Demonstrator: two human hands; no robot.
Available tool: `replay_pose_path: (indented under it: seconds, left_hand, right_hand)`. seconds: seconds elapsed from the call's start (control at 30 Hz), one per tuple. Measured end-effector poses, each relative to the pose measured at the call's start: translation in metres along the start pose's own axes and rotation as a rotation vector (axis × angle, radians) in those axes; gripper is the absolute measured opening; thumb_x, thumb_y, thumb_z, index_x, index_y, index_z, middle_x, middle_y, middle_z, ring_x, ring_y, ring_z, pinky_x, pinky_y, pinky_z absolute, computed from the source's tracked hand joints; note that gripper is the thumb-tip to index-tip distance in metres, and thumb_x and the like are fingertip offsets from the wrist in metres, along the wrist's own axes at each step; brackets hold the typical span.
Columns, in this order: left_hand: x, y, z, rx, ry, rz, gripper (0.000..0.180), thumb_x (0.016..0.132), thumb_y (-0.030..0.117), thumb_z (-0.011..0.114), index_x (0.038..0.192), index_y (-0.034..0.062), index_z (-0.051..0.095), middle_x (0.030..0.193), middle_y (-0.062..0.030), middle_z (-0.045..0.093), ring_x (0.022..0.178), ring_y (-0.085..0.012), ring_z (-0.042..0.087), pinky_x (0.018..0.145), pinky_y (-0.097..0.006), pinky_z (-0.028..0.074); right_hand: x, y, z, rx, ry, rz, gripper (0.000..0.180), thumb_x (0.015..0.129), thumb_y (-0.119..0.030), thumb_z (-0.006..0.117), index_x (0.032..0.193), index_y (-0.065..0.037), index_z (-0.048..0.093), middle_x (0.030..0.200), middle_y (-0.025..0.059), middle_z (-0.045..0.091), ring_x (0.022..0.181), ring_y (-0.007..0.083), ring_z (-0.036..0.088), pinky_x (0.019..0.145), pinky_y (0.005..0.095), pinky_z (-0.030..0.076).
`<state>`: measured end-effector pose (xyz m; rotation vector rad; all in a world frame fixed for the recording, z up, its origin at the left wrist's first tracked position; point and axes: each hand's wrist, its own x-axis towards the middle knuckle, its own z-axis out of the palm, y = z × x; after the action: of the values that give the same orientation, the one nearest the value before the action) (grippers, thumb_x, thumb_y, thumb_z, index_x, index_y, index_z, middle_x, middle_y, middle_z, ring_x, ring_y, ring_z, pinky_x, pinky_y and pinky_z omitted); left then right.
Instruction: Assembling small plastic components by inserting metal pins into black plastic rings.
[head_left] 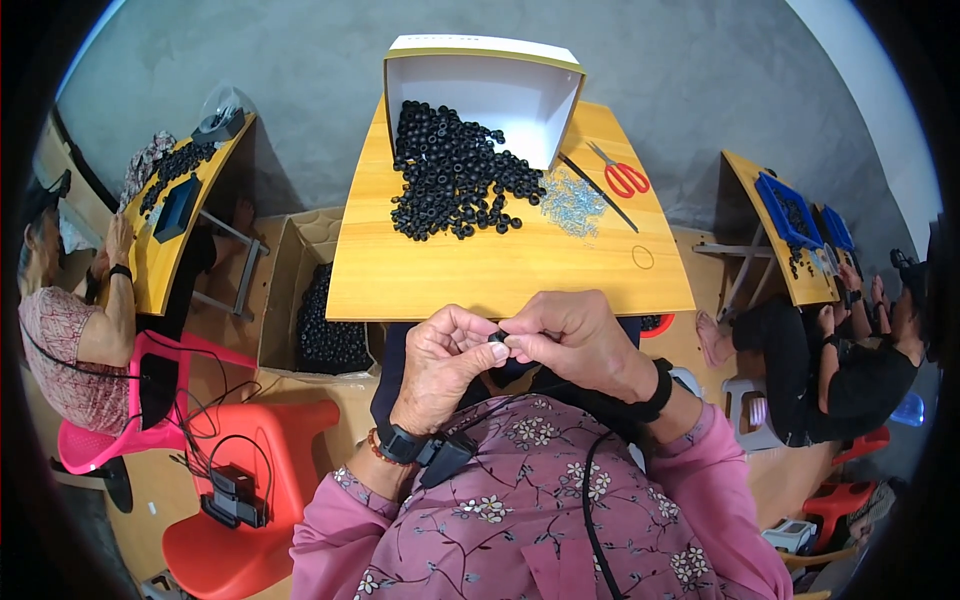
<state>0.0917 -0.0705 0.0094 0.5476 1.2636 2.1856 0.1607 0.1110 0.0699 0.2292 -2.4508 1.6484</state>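
We saw both hands pinched together over the lap, just below the near edge of the table (420,290). Left hand (447,352) and right hand (568,338) met on 1 small black ring (497,338), fingertips of both touching it. Grip was narrow on both sides, no spare fingers free. Couldn't tell if a second part sat inside the ring, too small.

Layout on the table:
- pile of black rings (455,172) spilling out of a tipped white box (480,85), well apart from the hands
- heap of small metal bits (572,200) just beside the pile, on its right
- red scissors (625,178) and a thin black rod (598,192) near the far right corner
- 1 rubber band (643,257) lying alone toward the right edge

An open carton of more black rings (325,325) stood on the floor left of the table.

Risks as we judged them:
- the ring was held over the lap, not over the table, so a slip would send it into clothing or onto the floor
- pinch was fingertip-only on a small round part, so any twist could pop it out
- the pile sat loose with stray rings at its edge, so a bump to the table could roll some off
- the wrist cable near the left hand could snag on a reach
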Motion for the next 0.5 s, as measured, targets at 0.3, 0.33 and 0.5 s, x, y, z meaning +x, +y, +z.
replay_pose_path:
  seconds: [0.3,0.33,0.5]
  left_hand:
    - [-0.0031,0.0011,0.0053,0.084,0.039,0.076,0.018,0.084,-0.004,0.074,0.098,-0.0018,0.063,0.090,-0.0100,0.071,0.080,-0.0137,0.068,0.077,-0.025,0.056]
    - [-0.0035,0.0000,0.0058,0.093,0.046,0.073,0.018,0.084,-0.005,0.073,0.099,-0.0020,0.063,0.090,-0.0102,0.071,0.081,-0.0141,0.069,0.077,-0.026,0.057]
    - [-0.0018,-0.0030,0.0107,0.008,0.035,0.032,0.018,0.088,-0.006,0.068,0.105,-0.0051,0.066,0.094,-0.0132,0.072,0.084,-0.0151,0.070,0.077,-0.027,0.058]
  right_hand:
    - [0.0016,0.0068,0.0027,-0.069,0.039,-0.026,0.006,0.082,-0.006,0.071,0.083,0.000,0.070,0.073,0.0101,0.067,0.061,0.0167,0.065,0.053,0.0289,0.049]
    - [0.0005,0.0069,0.0034,-0.008,0.044,0.017,0.006,0.082,-0.005,0.071,0.083,0.000,0.070,0.073,0.0106,0.067,0.061,0.0165,0.065,0.052,0.0289,0.048]
    - [0.0009,0.0013,-0.0052,-0.009,0.059,0.056,0.006,0.081,-0.004,0.070,0.083,0.002,0.069,0.073,0.0124,0.067,0.063,0.0193,0.066,0.055,0.0313,0.049]
